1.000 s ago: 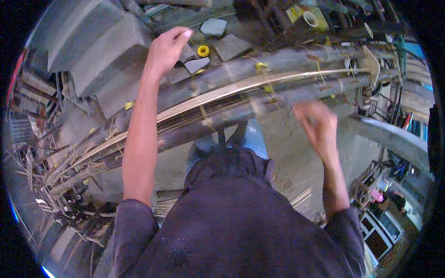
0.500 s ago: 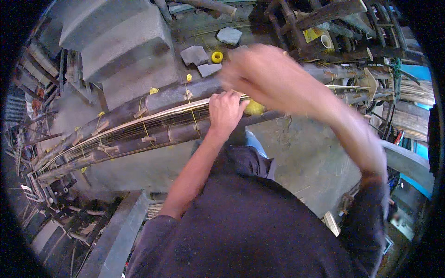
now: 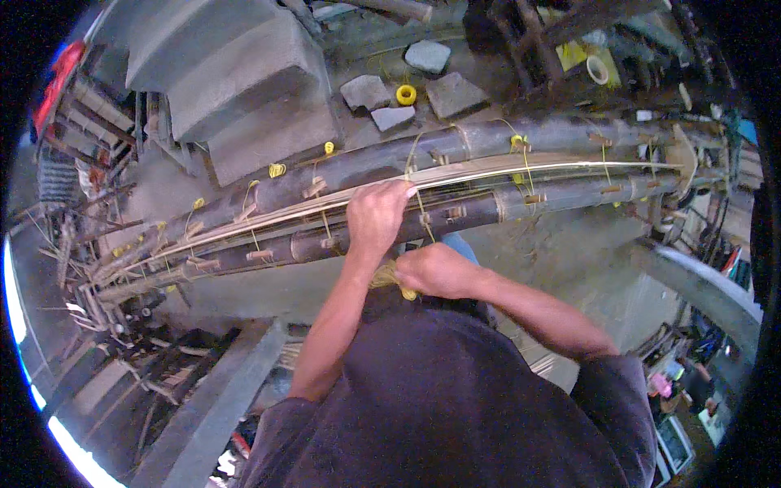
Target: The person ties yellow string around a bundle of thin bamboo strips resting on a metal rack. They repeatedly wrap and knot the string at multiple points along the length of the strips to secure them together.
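Two long dark bamboo poles (image 3: pixel 553 134) run side by side across the view, with small wooden pegs (image 3: pixel 260 255) set in them. Between them lie long, thin pale strips (image 3: pixel 521 168). My left hand (image 3: pixel 376 213) is closed around these strips near the middle, its fingers partly hidden. Close to my body, on the near side of the poles, my right hand (image 3: pixel 439 271) is closed on a bundle of yellow cord (image 3: pixel 386 276). A strand of cord (image 3: pixel 422 213) stretches from the strips down toward that hand.
Concrete steps (image 3: pixel 244 73) rise at the far left. Beyond the poles lie several flat stones (image 3: pixel 457 95) and a yellow ring-shaped roll (image 3: pixel 406 95). Small yellow cord coils (image 3: pixel 277 170) hang along the far pole. A grey beam (image 3: pixel 203 398) stands at the lower left.
My right hand has come down from above the far pole toward my body, bringing the yellow cord bundle. My left hand stays on the strips. The view has shifted slightly.
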Demonstrator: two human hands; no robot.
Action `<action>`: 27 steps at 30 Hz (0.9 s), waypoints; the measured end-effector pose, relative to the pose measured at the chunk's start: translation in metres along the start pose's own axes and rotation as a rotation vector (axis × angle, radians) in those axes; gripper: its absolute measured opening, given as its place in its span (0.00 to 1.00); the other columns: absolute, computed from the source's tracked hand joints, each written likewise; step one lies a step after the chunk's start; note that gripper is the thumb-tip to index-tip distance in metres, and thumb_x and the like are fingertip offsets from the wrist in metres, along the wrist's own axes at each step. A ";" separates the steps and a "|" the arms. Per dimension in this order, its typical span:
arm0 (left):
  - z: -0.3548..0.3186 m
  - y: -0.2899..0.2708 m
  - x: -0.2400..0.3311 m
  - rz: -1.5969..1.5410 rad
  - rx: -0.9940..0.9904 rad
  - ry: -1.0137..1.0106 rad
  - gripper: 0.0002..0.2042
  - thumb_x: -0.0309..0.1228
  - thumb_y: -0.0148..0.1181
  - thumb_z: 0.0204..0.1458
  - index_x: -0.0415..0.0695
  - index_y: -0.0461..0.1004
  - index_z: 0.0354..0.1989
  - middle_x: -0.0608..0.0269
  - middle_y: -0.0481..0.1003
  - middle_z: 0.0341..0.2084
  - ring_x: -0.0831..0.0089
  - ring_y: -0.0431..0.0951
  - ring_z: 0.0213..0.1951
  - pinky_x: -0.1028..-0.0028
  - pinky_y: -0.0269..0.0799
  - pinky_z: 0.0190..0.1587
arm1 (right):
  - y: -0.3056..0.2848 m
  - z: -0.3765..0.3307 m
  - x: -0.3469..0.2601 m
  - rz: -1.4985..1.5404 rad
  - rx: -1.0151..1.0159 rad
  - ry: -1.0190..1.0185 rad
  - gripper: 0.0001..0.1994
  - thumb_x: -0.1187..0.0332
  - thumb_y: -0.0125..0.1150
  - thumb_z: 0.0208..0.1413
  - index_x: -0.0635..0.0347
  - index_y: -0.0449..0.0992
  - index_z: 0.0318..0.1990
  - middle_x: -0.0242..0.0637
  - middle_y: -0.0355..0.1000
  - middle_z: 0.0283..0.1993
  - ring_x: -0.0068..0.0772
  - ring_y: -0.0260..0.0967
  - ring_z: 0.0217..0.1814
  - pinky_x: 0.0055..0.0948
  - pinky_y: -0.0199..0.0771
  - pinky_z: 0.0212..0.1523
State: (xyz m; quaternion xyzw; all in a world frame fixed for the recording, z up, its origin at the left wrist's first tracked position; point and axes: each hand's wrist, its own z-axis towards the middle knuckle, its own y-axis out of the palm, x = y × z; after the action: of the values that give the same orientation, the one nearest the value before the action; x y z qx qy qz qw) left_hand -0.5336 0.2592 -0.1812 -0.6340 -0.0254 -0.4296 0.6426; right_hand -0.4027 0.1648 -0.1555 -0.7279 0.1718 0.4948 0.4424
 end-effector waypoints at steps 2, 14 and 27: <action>0.014 -0.015 0.011 -0.342 -0.248 -0.352 0.15 0.41 0.55 0.58 0.41 0.80 0.39 0.56 0.80 0.30 0.65 0.80 0.32 0.68 0.72 0.39 | 0.046 0.013 0.039 -0.134 0.032 0.007 0.11 0.61 0.53 0.54 0.57 0.74 0.26 0.45 0.73 0.24 0.52 0.74 0.28 0.50 0.74 0.31; 0.146 -0.004 -0.102 -0.177 -0.512 -0.273 0.21 0.48 0.47 0.59 0.41 0.77 0.33 0.58 0.77 0.23 0.65 0.78 0.29 0.64 0.72 0.35 | 0.016 -0.019 -0.025 -0.098 0.177 -0.009 0.22 0.72 0.63 0.44 0.59 0.71 0.50 0.45 0.73 0.45 0.46 0.73 0.45 0.41 0.75 0.49; 0.099 -0.108 -0.082 0.417 -0.448 0.864 0.12 0.42 0.54 0.53 0.51 0.80 0.30 0.65 0.78 0.31 0.68 0.77 0.44 0.64 0.73 0.43 | 0.171 -0.032 -0.109 0.540 0.448 0.732 0.19 0.73 0.60 0.54 0.62 0.71 0.55 0.40 0.74 0.44 0.32 0.74 0.45 0.32 0.74 0.49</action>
State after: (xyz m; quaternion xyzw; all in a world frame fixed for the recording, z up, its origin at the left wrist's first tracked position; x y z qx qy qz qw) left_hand -0.5978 0.4028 -0.1230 -0.5124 0.4607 -0.5098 0.5150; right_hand -0.5510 0.0243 -0.1379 -0.6703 0.5998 0.2552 0.3547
